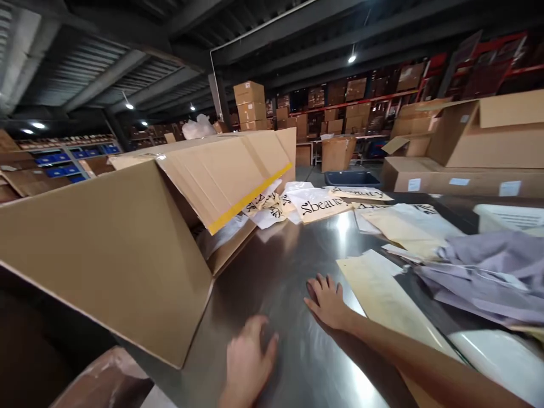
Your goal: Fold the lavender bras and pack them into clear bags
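Observation:
My left hand [250, 358] is low over the shiny metal table [272, 294], its thumb apart from the slightly bent fingers and nothing held. Farther right, my right hand [328, 301] is open with spread fingers, at or just above the metal surface; contact is hard to tell. Beside it lies a long cream paper sheet or flat bag [382, 294], partly under my right forearm. An open cardboard box [102, 249] lies on its side to the left, its yellow-edged flap [238, 181] hanging over clear plastic inside.
Printed paper bags [323, 205] are strewn along the table's far part. Crumpled grey-purple fabric [493, 266] lies right, near a white basket [510, 218] and a white rounded object [497, 362]. Beyond are a dark blue bin [352, 179] and large cartons [488, 136].

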### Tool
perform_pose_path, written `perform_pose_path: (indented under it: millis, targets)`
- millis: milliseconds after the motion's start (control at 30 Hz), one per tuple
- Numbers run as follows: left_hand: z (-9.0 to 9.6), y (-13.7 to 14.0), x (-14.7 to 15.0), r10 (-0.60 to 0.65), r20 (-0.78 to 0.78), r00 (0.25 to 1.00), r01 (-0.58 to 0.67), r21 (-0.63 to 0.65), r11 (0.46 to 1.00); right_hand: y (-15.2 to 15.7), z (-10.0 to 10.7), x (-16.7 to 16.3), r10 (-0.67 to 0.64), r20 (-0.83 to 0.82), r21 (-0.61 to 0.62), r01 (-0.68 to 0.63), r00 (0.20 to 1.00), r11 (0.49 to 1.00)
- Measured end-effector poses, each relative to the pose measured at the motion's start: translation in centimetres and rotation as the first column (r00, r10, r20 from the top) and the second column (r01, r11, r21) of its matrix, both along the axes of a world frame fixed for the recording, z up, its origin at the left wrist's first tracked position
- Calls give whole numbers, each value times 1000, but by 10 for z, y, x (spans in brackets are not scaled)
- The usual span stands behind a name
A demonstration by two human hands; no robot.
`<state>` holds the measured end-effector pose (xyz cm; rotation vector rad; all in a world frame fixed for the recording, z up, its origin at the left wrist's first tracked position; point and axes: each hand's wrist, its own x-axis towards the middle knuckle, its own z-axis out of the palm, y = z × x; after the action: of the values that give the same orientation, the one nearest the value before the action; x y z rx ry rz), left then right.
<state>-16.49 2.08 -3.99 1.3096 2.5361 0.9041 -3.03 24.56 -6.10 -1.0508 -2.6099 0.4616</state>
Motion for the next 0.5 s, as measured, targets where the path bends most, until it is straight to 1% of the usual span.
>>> perform_pose_path:
  millis: [33, 67, 100, 133, 200, 267, 333, 433, 500]
  targets:
    - [17, 28, -23, 27, -150, 988, -23, 28, 999, -6, -8, -7, -34, 20, 37, 34, 999, 999]
    - [34, 59, -47, 76, -298, 952, -69, 34, 997, -10, -14, -11, -59, 33, 73, 57, 998, 996]
    - [49, 94, -70, 113, -414, 903, -122, 5, 992, -12, -19, -14, -74, 39, 103, 69, 997, 992]
    - [60, 130, -92, 112, -490, 865, -164, -63, 984, -12, -24, -14, -78, 35, 124, 74, 996, 990]
    - [74, 199, -133, 51, -539, 841, -135, -119, 984, -6, -34, -11, -79, -5, 145, 79, 997, 986]
    - [78, 256, -168, -30, -558, 829, -76, -167, 983, 4, -48, -6, -93, -54, 186, 102, 994, 977]
    - [78, 300, -199, -86, -559, 824, -35, -202, 979, 14, -67, -4, -85, -86, 248, 104, 993, 963]
    - [74, 347, -235, -121, -526, 842, -5, -232, 973, 27, -97, -5, -31, -71, 299, 51, 997, 953]
    - [69, 372, -248, -166, -488, 857, 45, -249, 967, 32, -109, -6, -16, -41, 298, 28, 999, 954]
